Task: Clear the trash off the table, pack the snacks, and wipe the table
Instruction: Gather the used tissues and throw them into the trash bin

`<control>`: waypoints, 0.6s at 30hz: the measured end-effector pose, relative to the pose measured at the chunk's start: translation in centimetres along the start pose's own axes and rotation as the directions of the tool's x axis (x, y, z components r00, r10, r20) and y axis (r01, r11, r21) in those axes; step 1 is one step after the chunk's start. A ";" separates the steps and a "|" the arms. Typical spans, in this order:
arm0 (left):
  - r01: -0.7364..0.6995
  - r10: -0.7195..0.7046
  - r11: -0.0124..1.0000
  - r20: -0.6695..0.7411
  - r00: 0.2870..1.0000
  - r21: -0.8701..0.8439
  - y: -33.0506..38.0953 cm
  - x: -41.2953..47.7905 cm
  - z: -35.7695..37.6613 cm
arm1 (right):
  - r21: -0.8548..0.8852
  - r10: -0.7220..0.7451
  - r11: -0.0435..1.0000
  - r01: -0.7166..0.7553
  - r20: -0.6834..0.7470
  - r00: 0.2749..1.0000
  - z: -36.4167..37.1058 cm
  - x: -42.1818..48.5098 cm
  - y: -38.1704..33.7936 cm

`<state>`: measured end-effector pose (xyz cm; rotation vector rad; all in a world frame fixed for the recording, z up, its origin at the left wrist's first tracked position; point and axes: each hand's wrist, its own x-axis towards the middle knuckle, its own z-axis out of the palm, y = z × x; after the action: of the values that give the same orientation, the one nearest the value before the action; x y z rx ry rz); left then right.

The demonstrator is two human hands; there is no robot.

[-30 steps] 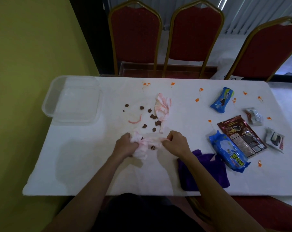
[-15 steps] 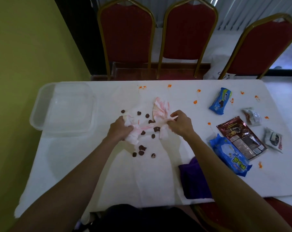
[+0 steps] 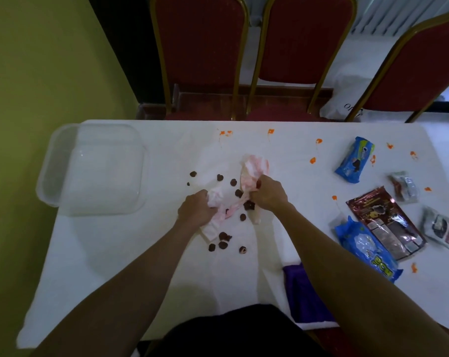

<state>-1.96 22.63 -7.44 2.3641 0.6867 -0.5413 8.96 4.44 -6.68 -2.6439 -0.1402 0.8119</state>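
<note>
Stained tissues (image 3: 255, 167) gripped by both hands: L hand (image 3: 195, 210), R hand (image 3: 269, 194)

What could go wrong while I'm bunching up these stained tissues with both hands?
1. Your left hand and right hand grip the stained tissues among loose brown crumbs; pulling may flick some off the table.
2. Dragged, the pink-stained tissues might smear the white table.

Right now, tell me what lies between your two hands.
Head view: a pink-stained tissue stretches from the left hand to the right hand, both gripping it, with brown bits on and around it.
</note>
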 end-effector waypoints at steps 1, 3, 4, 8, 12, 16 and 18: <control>0.009 -0.009 1.000 0.003 1.000 -0.001 0.0 0.1 0.0 | -0.003 -0.003 1.000 0.003 -0.010 1.000 0.1 0.0 0.0; 0.030 -0.030 1.000 0.016 0.999 -0.007 0.0 0.2 0.0 | -0.025 -0.007 1.000 0.006 -0.033 0.999 0.0 -0.2 0.0; 0.043 -0.043 0.999 0.026 0.999 -0.011 0.1 0.2 -0.2 | -0.042 -0.011 0.999 0.009 -0.054 0.999 -0.2 -0.3 0.1; 0.084 -0.079 0.992 0.066 0.995 -0.091 0.2 0.3 -1.1 | -0.013 -0.041 0.999 0.040 -0.185 0.982 -1.2 -1.1 0.3; 0.132 -0.101 0.921 0.101 0.990 -0.366 1.2 -0.2 -3.0 | 0.125 -0.075 0.985 0.119 -0.311 0.948 -2.6 -3.3 0.4; 0.122 -0.094 0.824 0.079 0.992 -0.553 2.4 -1.3 -4.4 | 0.212 -0.107 0.961 0.179 -0.316 0.943 -3.6 -6.3 -0.3; 0.112 -0.086 0.790 0.073 0.994 -0.603 2.8 -1.9 -4.6 | 0.243 -0.096 0.955 0.169 -0.286 0.953 -4.0 -7.4 -0.7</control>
<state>-0.85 23.06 -1.79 1.7122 0.8244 -0.3402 5.04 2.32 0.48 -2.4295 -0.1263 0.3864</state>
